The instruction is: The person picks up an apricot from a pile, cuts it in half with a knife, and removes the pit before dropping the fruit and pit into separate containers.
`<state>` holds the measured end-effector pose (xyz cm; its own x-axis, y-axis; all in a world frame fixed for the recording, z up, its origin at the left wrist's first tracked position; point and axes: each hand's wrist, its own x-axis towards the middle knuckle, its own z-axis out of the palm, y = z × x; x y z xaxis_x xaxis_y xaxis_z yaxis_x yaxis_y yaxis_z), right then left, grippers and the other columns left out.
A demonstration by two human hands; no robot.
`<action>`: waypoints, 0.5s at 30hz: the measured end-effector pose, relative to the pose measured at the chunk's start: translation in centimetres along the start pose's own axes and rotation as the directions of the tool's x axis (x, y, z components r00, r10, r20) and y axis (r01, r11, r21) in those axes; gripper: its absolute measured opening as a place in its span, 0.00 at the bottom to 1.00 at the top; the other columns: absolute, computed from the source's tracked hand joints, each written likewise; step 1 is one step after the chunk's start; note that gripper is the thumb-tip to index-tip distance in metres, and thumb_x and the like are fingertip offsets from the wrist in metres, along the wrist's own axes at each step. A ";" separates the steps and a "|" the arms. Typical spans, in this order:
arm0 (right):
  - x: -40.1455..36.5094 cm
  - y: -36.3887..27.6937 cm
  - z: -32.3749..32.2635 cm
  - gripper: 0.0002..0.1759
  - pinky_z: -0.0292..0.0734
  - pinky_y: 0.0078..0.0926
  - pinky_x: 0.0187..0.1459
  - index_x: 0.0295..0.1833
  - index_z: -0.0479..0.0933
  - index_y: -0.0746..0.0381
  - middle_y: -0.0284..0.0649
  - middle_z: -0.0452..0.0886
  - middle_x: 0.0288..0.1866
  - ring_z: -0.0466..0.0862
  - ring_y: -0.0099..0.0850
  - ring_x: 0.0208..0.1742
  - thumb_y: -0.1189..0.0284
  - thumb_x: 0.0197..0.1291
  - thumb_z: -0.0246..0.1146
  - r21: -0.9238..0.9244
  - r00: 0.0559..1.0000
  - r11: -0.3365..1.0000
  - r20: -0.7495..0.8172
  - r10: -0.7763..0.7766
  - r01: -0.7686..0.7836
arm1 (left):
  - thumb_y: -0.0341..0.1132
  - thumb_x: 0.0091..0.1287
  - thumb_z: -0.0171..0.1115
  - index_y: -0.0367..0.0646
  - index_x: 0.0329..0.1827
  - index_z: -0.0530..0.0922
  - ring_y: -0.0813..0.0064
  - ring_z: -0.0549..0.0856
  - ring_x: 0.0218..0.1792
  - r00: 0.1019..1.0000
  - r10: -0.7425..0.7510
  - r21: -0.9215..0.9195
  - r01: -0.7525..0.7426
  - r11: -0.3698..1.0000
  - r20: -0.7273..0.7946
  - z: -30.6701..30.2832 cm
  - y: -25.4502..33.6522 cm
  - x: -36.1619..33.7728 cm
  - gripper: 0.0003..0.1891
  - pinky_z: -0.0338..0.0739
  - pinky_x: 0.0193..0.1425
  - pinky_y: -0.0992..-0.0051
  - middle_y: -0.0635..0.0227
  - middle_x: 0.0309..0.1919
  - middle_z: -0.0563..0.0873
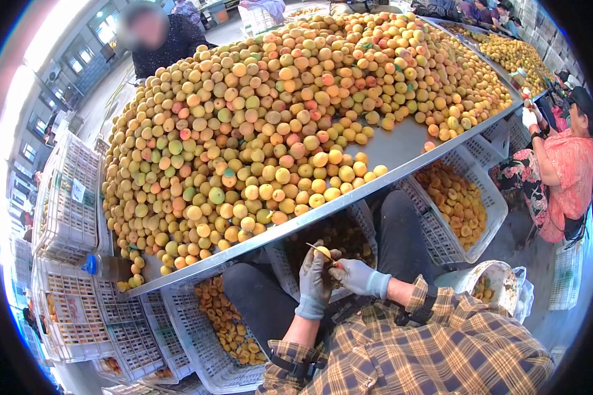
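Fruit (323,251) held at table (396,146) edge, 2 hands engaged

My left hand (315,280) is closed around 1 smooth, yellow, rounded fruit, just outside the table's straight metal rim. My right hand (359,276) grips 1 thin tool (314,247), long axis slanting up and left, free end away from me. Which way the fruit points: cannot tell. Both hands wear soiled grey gloves (311,305).
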<state>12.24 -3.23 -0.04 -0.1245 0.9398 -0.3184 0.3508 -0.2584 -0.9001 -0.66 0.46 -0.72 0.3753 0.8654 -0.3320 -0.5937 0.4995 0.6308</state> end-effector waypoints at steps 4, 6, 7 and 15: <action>-1.3 -1.8 -0.2 0.19 0.74 0.43 0.38 0.42 0.71 0.65 0.56 0.81 0.34 0.81 0.54 0.38 0.57 0.66 0.54 -0.248 0.997 0.966 0.003 0.075 -0.072 | 0.49 0.71 0.51 0.38 0.57 0.71 0.62 0.80 0.52 0.998 -0.067 -0.154 0.068 0.986 0.007 -1.6 -0.1 0.3 0.22 0.73 0.59 0.63 0.57 0.44 0.83; -1.5 -2.0 -0.3 0.18 0.74 0.45 0.37 0.42 0.71 0.65 0.56 0.81 0.33 0.80 0.55 0.38 0.58 0.66 0.53 -0.344 0.993 0.932 -0.021 0.118 -0.118 | 0.52 0.73 0.46 0.38 0.54 0.72 0.60 0.78 0.55 0.990 -0.133 -0.263 0.141 0.955 0.049 -1.6 -0.2 0.3 0.24 0.69 0.63 0.62 0.57 0.48 0.82; -1.4 -1.9 -0.4 0.18 0.74 0.47 0.37 0.42 0.70 0.65 0.56 0.81 0.32 0.80 0.55 0.37 0.58 0.66 0.53 -0.422 0.992 0.898 -0.039 0.119 -0.124 | 0.52 0.73 0.46 0.38 0.54 0.72 0.60 0.78 0.55 0.990 -0.133 -0.265 0.142 0.954 0.049 -1.5 -0.3 0.2 0.24 0.69 0.63 0.62 0.57 0.48 0.82; 0.1 1.4 1.0 0.20 0.75 0.44 0.35 0.39 0.71 0.64 0.57 0.81 0.30 0.82 0.54 0.33 0.56 0.66 0.54 -0.257 0.993 0.966 -0.114 -0.030 -0.001 | 0.53 0.72 0.47 0.37 0.54 0.73 0.69 0.79 0.50 0.989 -0.145 -0.156 0.141 0.978 -0.019 -1.4 -1.0 0.2 0.25 0.74 0.57 0.68 0.58 0.50 0.81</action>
<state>11.80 -3.75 -1.56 -0.0283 0.9663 -0.2557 0.5779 -0.1929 -0.7930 -0.94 0.20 -2.44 0.4439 0.7842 -0.4335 -0.6389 0.6162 0.4605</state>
